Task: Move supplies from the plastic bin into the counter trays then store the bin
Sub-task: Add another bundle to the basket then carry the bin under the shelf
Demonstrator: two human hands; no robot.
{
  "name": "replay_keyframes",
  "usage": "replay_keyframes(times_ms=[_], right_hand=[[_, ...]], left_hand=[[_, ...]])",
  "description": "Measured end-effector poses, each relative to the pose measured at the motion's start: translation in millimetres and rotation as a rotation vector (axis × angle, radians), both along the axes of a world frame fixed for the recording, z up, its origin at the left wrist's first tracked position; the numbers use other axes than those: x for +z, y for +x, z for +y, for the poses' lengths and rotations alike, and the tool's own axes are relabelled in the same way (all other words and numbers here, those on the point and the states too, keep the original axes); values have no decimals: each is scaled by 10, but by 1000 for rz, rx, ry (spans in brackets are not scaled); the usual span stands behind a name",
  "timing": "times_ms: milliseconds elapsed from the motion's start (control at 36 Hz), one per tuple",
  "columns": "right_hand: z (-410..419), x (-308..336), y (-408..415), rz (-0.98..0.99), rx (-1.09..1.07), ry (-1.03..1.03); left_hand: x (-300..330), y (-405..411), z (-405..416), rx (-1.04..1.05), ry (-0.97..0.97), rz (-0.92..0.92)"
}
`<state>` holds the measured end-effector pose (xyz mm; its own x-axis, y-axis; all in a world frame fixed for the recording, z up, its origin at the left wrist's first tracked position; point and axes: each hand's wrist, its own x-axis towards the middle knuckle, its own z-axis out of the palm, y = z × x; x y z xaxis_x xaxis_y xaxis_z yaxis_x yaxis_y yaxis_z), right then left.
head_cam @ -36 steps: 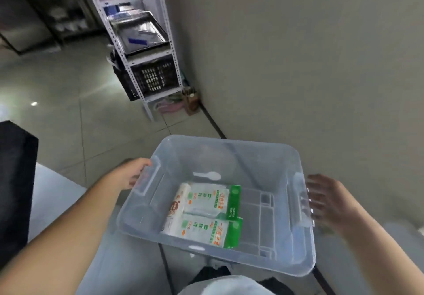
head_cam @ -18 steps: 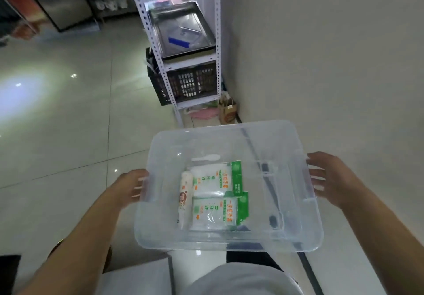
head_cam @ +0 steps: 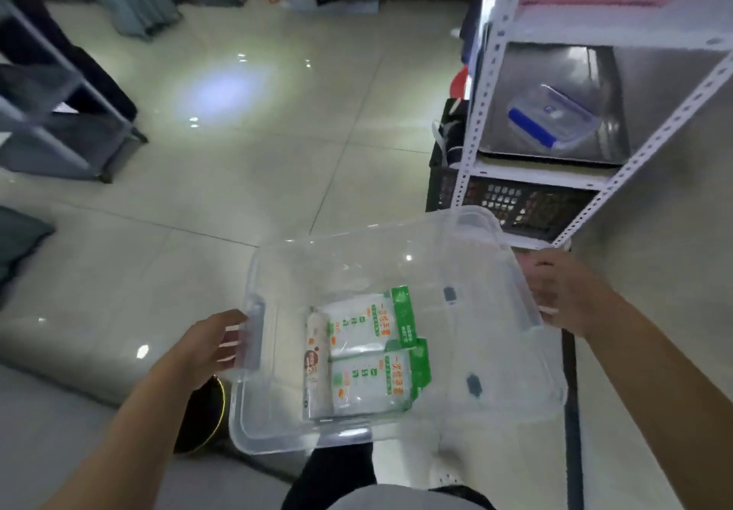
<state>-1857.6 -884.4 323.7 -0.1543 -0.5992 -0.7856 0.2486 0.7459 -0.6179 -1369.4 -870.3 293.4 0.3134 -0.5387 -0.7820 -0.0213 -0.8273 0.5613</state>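
Observation:
I carry a clear plastic bin [head_cam: 488, 386] in the air over the tiled floor. My left hand [head_cam: 212, 341] grips its left handle, fingers curled under the rim. My right hand [head_cam: 563, 295] grips the right handle the same way. Inside the bin lie two white packets with green edges [head_cam: 369, 354], side by side, and a slim white tube-like packet [head_cam: 315, 358] to their left.
A white metal shelf rack [head_cam: 482, 84] stands ahead on the right, holding a steel tray with a blue-lidded clear container [head_cam: 551, 114] and a black crate [head_cam: 515, 204] below. A grey cart [head_cam: 59, 124] stands at left. A dark round stool [head_cam: 202, 414] sits below the bin.
The view has swung left and the rack has come closer on the right. The bin stays held in both hands, and its packets have slid slightly.

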Motion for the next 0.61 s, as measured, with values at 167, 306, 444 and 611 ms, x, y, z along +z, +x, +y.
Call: replay_keyframes(times_ms=[167,306,444,611], right_hand=[[-1532,78,605,83,44,-19],[-2552,358,1062,101,81,-43],[-3430,571,1276,106,16,-88],[-4354,471,1188,42,-113,-65]], left_hand=[[-39,575,-1215,-4,-58,17],[53,945,-2326,28,-83,47],[273,1105,-3485,24,-127,37],[386,1050,-4901,-22,-158,61]])
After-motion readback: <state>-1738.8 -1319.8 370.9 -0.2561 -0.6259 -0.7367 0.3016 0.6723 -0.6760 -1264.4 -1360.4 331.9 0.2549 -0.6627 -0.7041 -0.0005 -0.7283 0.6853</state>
